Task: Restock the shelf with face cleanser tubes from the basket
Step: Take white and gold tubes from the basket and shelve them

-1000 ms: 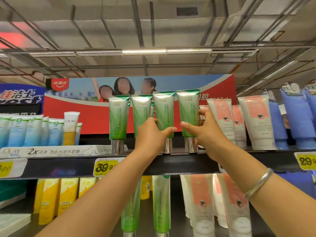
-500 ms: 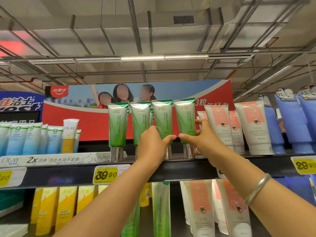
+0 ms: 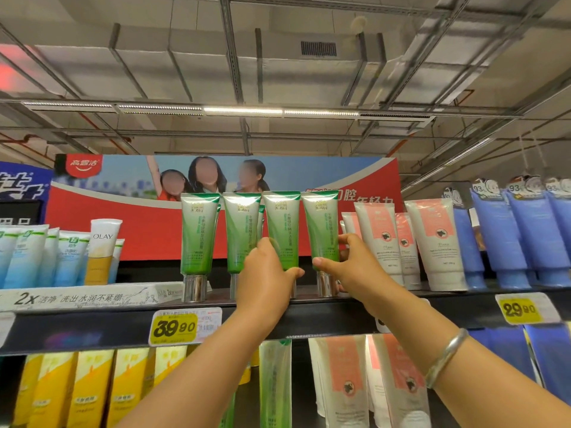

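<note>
Several green face cleanser tubes with silver caps stand cap-down in a row on the dark top shelf (image 3: 92,332). My left hand (image 3: 265,282) grips the third green tube (image 3: 281,223) near its lower end. My right hand (image 3: 352,270) pinches the fourth green tube (image 3: 319,223) at its lower end, thumb in front and fingers behind. The two tubes at the left (image 3: 197,230) stand free. More green tubes show just behind the front row. The basket is out of view.
White-and-pink tubes (image 3: 432,242) stand right of my right hand, blue tubes (image 3: 500,233) further right. Pale blue tubes and an Olay tube (image 3: 102,251) stand at left. Yellow price tags (image 3: 174,327) hang on the shelf edge. The lower shelf holds yellow, green and pink-white tubes.
The view has tilted upward, so the shelf sits lower in frame. Both hands stay on the same two green tubes, which now stand closer together in the row.
</note>
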